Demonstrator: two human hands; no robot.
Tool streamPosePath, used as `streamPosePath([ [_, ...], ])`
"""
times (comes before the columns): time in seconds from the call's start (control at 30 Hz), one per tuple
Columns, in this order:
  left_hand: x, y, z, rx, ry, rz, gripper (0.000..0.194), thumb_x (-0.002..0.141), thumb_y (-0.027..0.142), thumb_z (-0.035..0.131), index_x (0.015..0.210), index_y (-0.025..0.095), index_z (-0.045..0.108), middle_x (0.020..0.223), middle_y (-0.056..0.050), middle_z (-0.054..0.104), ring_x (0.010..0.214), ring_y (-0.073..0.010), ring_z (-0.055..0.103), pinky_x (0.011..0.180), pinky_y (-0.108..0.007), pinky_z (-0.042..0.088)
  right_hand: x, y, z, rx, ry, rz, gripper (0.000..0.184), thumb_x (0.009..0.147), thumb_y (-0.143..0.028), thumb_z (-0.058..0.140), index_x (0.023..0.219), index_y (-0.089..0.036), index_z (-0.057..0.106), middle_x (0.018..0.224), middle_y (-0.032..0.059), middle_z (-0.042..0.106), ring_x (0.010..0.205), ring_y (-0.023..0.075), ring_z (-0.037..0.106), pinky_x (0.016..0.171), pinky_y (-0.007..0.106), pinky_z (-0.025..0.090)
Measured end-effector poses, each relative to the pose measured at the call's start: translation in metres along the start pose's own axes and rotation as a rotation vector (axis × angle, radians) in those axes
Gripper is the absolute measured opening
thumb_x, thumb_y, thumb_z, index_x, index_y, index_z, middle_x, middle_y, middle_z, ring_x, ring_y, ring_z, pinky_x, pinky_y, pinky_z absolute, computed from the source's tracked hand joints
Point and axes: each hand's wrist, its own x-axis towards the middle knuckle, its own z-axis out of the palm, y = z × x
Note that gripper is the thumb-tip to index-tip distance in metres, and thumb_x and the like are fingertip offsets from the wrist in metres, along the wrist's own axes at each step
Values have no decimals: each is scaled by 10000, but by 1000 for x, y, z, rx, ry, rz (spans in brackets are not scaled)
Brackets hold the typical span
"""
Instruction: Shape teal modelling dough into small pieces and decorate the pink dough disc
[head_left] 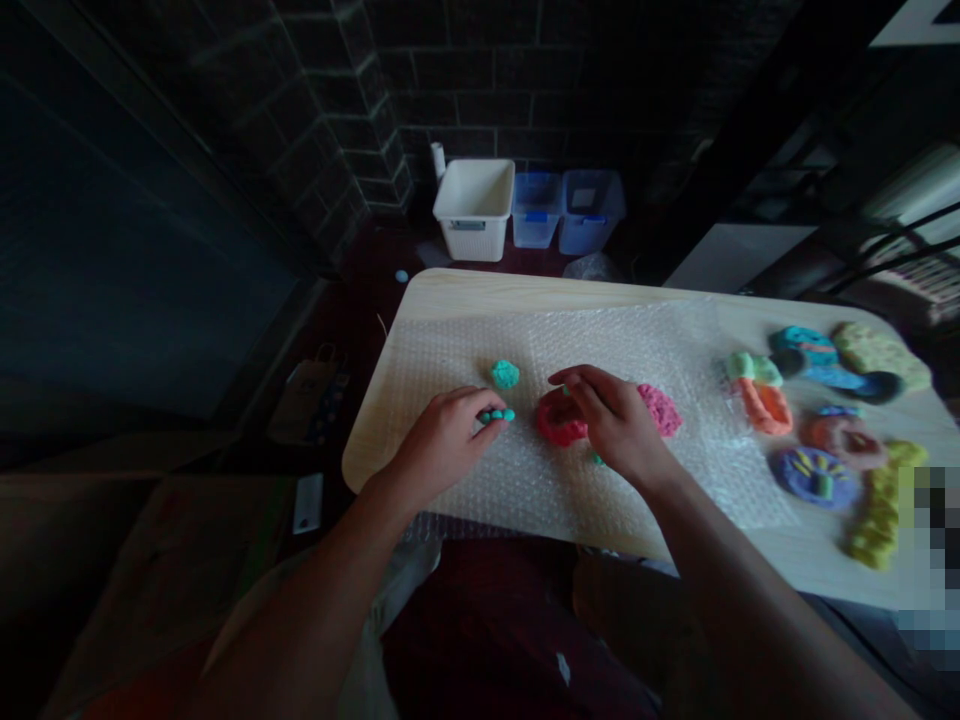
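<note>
My left hand (454,435) is closed around several small teal clay balls (496,414) that poke out between thumb and fingers. Just beyond it lies a lump of teal clay (505,374) on the bubble wrap. My right hand (611,415) hovers over a red-pink ring-shaped clay piece (559,425), thumb and fingers pinched, with a bit of green clay at the fingertips. Partly behind that hand sits a pink, rough-textured clay lump (660,410). A small teal bit (598,459) shows under the right palm.
Bubble wrap (450,350) covers much of the wooden table (480,285). Several coloured clay models, including a purple disc (814,478) and an orange-green piece (765,405), stand at the right. A white basket (476,205) and blue-tinted bins (592,210) are on the floor beyond.
</note>
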Motion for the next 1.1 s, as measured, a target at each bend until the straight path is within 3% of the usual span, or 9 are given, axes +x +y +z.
streamPosePath([
  [0.1, 0, 0, 0, -2, 1, -2, 93, 959, 166, 736, 1039, 212, 749, 1014, -34, 807, 941, -207, 757, 844, -340, 564, -2, -4, -1, -156, -9, -17, 515, 1015, -612, 576, 824, -153, 709, 606, 48, 683, 496, 132, 595, 493, 273, 453],
  [0.2, 1, 1, 0, -4, -2, -3, 105, 958, 157, 731, 1045, 213, 750, 1026, -37, 811, 950, -211, 758, 853, -347, 567, -3, -1, -4, -208, 4, -65, 435, 920, -570, 749, 782, -157, 725, 630, 43, 675, 525, 124, 553, 479, 275, 384],
  [0.37, 1, 0, 0, 4, -6, -3, 93, 963, 169, 731, 1042, 215, 747, 1025, -39, 811, 959, -216, 759, 859, -348, 567, 1, 10, -3, -31, 26, -58, 310, 812, -417, 846, 934, -193, 671, 793, 61, 753, 661, 168, 672, 584, 294, 501],
  [0.5, 0, 0, 1, 8, -6, -2, 90, 967, 180, 732, 1050, 212, 747, 1025, -40, 810, 957, -217, 758, 861, -350, 563, 2, 8, -1, -12, 42, -34, 355, 893, -488, 750, 1034, -168, 688, 990, 141, 813, 837, 226, 781, 750, 348, 603],
  [0.6, 0, 1, 1, 15, -2, 3, 90, 967, 177, 730, 1048, 211, 749, 1026, -41, 810, 950, -215, 757, 863, -349, 564, 0, 1, -2, -87, 61, 26, 495, 991, -609, 599, 972, -135, 740, 761, 106, 781, 637, 193, 735, 622, 317, 569],
  [0.7, 1, 1, 0, 25, 1, -1, 78, 967, 180, 726, 1035, 210, 751, 1015, -42, 811, 941, -213, 758, 866, -348, 568, -2, -1, -5, -220, 85, -8, 521, 985, -610, 631, 774, -144, 732, 565, 42, 660, 479, 132, 575, 482, 273, 424],
  [0.83, 2, 2, 0, 17, -1, -1, 91, 968, 190, 714, 1047, 216, 750, 1033, -46, 817, 951, -217, 764, 867, -347, 574, 0, 8, -7, -230, 77, -71, 317, 897, -459, 786, 929, -145, 762, 697, 47, 717, 562, 137, 589, 517, 269, 428],
  [1.0, -2, 0, 0, 38, -8, -13, 121, 970, 258, 682, 1067, 244, 752, 1062, -39, 825, 930, -230, 771, 857, -349, 586, -1, 12, -3, -233, 70, -139, 216, 932, -236, 691, 1129, -159, 734, 1027, 104, 814, 864, 186, 746, 764, 292, 558],
  [1.1, 0, 1, 1, 74, -4, -65, 182, 972, 355, 669, 1109, 269, 753, 1043, -20, 835, 878, -233, 778, 827, -340, 594, -2, 3, 0, -355, 88, -132, 169, 1014, -254, 630, 1079, -151, 747, 924, 78, 806, 773, 159, 717, 714, 268, 510],
])
